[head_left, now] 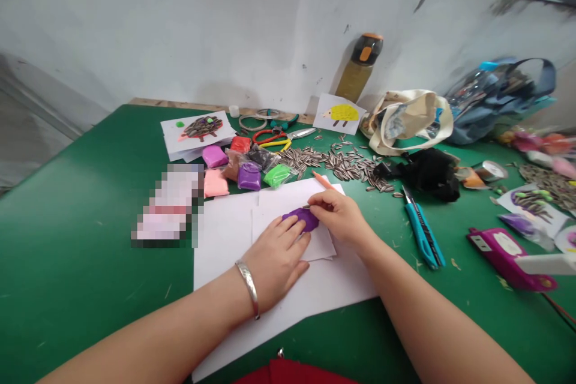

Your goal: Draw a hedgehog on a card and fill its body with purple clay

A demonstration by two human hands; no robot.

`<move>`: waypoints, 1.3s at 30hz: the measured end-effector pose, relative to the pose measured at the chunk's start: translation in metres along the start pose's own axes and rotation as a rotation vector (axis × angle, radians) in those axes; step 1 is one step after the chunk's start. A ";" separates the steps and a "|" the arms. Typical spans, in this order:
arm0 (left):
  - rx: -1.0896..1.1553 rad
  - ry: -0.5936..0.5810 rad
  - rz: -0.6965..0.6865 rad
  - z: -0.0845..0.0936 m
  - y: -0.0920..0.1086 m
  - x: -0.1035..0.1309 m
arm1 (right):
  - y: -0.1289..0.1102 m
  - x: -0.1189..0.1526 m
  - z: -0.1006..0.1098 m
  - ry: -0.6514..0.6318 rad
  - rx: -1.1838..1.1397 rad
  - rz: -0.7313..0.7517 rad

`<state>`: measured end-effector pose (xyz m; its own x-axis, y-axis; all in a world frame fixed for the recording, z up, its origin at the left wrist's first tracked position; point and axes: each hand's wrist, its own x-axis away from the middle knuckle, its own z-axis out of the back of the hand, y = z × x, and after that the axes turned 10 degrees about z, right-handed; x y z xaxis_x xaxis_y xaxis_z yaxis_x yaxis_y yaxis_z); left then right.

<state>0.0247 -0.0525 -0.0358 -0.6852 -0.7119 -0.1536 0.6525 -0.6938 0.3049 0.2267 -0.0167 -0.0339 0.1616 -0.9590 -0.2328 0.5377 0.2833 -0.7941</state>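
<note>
1 teal cutter [423, 234] beside paper [220, 288]; scissors [299, 134], loose seeds [344, 165] beyond; left hand [279, 258] flat, fingertips on purple clay [311, 221]; right hand [339, 219] pinching 1 seed [306, 207].

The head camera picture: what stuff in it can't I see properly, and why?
Purple shape: head view, partly covered by the left hand.
Small thing at the tips of the right hand: head view, too small and partly covered by the fingers.
Pixelated patch: head view, big square blocks hide it.
Red cloth: head view, cut off by the bottom edge.
</note>
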 end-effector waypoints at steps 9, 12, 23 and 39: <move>-0.021 -0.007 -0.013 0.001 -0.001 0.001 | 0.001 0.000 0.002 -0.056 0.112 0.049; -0.023 0.002 -0.008 0.000 0.000 0.001 | -0.002 0.000 0.003 -0.044 0.111 0.049; -0.014 -0.023 -0.014 0.002 0.001 0.001 | -0.006 -0.002 -0.005 -0.052 0.203 0.112; -0.021 -0.004 -0.014 0.001 0.001 0.001 | -0.006 -0.003 -0.005 -0.023 0.160 0.098</move>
<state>0.0242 -0.0542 -0.0347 -0.6955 -0.7017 -0.1544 0.6493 -0.7059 0.2832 0.2183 -0.0154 -0.0315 0.2378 -0.9271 -0.2899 0.6428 0.3739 -0.6686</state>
